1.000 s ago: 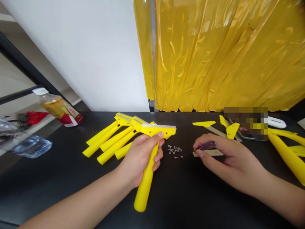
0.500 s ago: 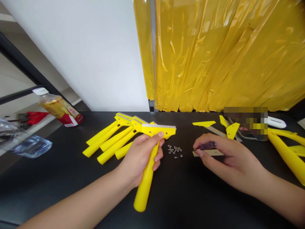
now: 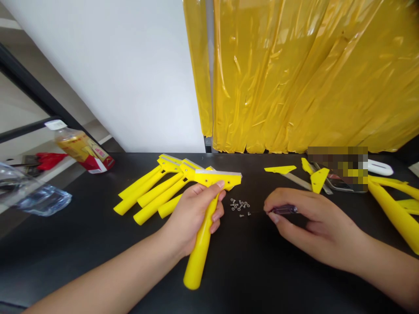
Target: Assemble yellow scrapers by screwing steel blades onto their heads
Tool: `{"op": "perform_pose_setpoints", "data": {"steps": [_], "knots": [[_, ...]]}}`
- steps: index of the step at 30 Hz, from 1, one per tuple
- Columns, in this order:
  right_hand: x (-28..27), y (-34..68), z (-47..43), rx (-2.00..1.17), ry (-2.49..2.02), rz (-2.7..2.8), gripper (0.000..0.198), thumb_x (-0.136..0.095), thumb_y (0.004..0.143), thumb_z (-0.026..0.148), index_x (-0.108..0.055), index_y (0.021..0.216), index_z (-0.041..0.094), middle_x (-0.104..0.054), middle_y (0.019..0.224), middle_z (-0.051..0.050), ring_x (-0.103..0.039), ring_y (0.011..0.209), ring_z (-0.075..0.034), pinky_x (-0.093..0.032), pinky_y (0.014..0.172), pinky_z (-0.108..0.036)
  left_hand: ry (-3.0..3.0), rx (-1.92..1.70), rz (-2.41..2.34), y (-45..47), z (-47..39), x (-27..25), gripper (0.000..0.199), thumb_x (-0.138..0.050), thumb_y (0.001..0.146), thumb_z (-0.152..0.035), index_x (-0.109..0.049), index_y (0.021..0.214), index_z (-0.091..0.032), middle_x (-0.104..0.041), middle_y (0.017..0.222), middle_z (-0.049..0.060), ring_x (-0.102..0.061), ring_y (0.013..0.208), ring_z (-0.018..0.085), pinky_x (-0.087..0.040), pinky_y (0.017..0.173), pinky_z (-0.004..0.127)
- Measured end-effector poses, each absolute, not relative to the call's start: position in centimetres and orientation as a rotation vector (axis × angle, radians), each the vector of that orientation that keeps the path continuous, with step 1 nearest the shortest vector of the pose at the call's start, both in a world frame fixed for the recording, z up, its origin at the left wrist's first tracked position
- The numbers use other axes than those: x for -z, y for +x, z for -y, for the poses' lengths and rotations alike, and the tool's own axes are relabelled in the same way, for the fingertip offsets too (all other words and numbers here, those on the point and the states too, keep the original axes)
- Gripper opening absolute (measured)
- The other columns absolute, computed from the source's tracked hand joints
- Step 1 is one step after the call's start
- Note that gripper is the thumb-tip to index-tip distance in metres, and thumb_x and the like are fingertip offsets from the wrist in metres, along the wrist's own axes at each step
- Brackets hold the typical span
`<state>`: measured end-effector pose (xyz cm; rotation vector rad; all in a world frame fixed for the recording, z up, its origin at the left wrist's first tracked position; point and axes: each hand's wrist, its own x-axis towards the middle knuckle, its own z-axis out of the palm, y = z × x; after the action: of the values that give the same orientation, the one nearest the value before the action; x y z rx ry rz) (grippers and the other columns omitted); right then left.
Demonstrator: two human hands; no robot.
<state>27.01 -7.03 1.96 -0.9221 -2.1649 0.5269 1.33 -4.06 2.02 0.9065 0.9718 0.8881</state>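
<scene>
My left hand (image 3: 196, 213) is wrapped round the neck of a yellow scraper (image 3: 199, 257), its thumb lying just below the wide head. The scraper's head has a pale metal edge on top and small holes in its face. My right hand (image 3: 310, 222) pinches a small screwdriver (image 3: 284, 210) with a dark purple see-through handle. Its thin shaft points left, toward loose screws and nuts (image 3: 240, 205) on the table between my hands. More yellow scrapers (image 3: 160, 187) lie in a row to the left, partly behind my left hand.
Yellow triangular plates (image 3: 280, 169) and a metal strip (image 3: 297, 181) lie beyond my right hand. Further right are a phone (image 3: 347, 185), a white oblong object (image 3: 379, 167) and yellow handles (image 3: 393, 209). On the left are a drink bottle (image 3: 85, 148) and a clear bottle (image 3: 42, 198).
My right hand has lowered slightly with the screwdriver, which now lies nearly level. A pale strip beneath that hand is no longer visible. My left hand and its scraper have stayed put.
</scene>
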Motion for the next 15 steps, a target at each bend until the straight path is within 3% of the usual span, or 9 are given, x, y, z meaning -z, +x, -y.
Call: {"op": "perform_pose_setpoints", "data": {"steps": [15], "knots": [[-1.63,27.02,7.02,-0.468,-0.969,2.154,0.014,-0.062,0.103,0.013,-0.065,0.107,0.026,-0.071,0.09,0.006,-0.067,0.077,-0.007,-0.052,0.072,-0.017,0.893,-0.873,-0.983,1.42,4.09,-1.98,0.035,-0.075,0.096,-0.046,-0.059,0.079,-0.02,-0.048,0.05,-0.005,-0.041,0.039,0.009,-0.035,0.039,0.019]]}}
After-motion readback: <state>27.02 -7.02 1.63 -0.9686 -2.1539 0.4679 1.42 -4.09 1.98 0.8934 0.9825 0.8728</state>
